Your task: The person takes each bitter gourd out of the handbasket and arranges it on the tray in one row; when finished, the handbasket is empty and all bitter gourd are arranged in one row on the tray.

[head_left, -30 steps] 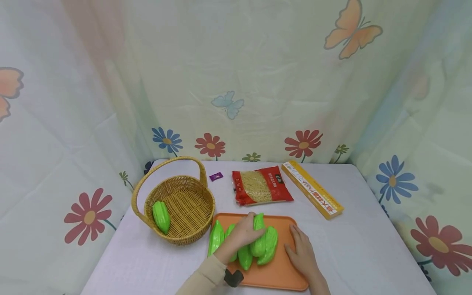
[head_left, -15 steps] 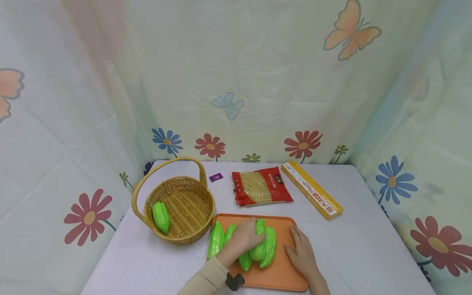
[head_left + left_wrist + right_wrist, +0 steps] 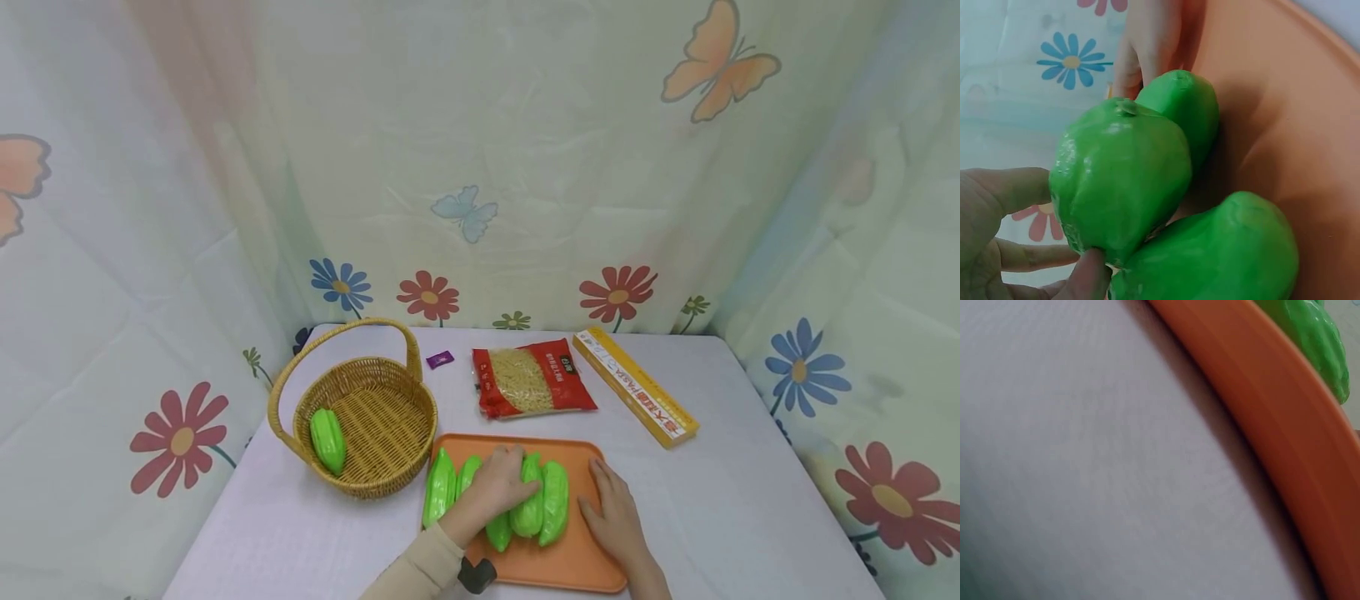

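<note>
My left hand (image 3: 495,483) reaches over the orange tray (image 3: 540,571). Its thumb and fingers are round a glossy green ridged gourd (image 3: 528,510), which also fills the middle of the left wrist view, where the hand (image 3: 997,237) grips it from the side. Another green gourd (image 3: 555,504) lies close along its right side. To the left are more gourds, one (image 3: 440,487) at the tray's left edge and others partly hidden by my hand and forearm. My right hand (image 3: 617,517) rests on the tray's right rim, fingers extended.
A wicker basket (image 3: 367,489) with a tall handle stands left of the tray, one green gourd (image 3: 327,442) inside. Behind the tray lie a red pasta bag (image 3: 528,379), a small purple packet (image 3: 440,359) and a long yellow pasta box (image 3: 636,386).
The gourd in my left hand has come down lower between its neighbours. The rightmost gourd has shifted slightly right and now lies beside it. My right hand stays on the rim.
</note>
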Demonstrator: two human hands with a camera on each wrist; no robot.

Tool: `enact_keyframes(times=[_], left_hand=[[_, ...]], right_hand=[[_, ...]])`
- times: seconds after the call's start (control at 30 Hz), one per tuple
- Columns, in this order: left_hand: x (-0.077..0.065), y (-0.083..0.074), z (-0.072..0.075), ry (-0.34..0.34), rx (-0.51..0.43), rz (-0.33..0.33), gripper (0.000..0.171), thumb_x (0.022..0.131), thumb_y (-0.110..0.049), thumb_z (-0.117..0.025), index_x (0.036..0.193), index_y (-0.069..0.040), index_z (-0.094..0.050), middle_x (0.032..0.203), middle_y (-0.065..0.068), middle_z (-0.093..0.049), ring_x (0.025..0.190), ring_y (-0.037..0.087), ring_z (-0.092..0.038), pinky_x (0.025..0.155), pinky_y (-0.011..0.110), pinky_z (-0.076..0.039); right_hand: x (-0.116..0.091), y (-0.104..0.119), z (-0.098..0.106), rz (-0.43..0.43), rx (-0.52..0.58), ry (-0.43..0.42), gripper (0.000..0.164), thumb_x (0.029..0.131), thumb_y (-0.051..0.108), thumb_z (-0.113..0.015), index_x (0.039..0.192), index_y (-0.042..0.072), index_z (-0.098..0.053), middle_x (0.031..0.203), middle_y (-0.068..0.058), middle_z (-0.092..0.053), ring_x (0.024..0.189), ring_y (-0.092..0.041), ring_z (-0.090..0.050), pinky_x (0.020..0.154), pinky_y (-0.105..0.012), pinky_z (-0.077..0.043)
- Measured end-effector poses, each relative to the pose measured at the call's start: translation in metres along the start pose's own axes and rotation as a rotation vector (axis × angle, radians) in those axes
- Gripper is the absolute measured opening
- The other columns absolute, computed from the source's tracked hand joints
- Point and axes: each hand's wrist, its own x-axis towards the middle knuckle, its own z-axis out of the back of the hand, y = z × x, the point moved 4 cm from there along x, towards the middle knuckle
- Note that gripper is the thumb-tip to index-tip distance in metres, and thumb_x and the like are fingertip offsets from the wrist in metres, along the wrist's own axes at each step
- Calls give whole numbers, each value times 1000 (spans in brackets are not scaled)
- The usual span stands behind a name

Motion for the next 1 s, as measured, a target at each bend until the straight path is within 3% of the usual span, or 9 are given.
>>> enact_keyframes(times=[0.37, 0.63, 0.87, 1.0], left_hand=[[-4, 2, -6, -16, -19, -64, 51, 74, -43, -71, 108, -6, -58, 88, 7, -53, 71, 17, -53, 52, 27, -42], [-4, 2, -8, 17, -10, -76, 68, 70, -50, -72, 121, -8, -55, 103, 11, -57, 84, 21, -58, 59, 29, -47], [-5, 5, -1, 37, -24, -90, 61, 76, -43, -70, 124, -10, -52, 108, 7, -58, 90, 21, -58, 65, 31, -49], [-5, 6, 4, 67, -102, -76, 54, 79, -37, -70, 122, -9, -54, 99, 5, -61, 82, 16, -58, 60, 29, -47]], right_hand=[[-1, 0, 0, -7, -4, 13, 62, 80, 10, -65, 133, -7, -38, 134, -25, -38, 119, -43, -34, 94, -58, -27], [0, 1, 1, -5, -1, 9, 62, 80, 9, -65, 134, -7, -39, 133, -25, -38, 118, -43, -35, 94, -58, -26], [1, 2, 1, -2, -1, 12, 61, 80, 8, -64, 134, -7, -38, 133, -25, -38, 118, -43, -34, 95, -58, -26], [1, 3, 2, 26, -1, -9, 60, 79, 6, -64, 132, -8, -39, 131, -26, -39, 117, -44, -36, 94, -57, -27]])
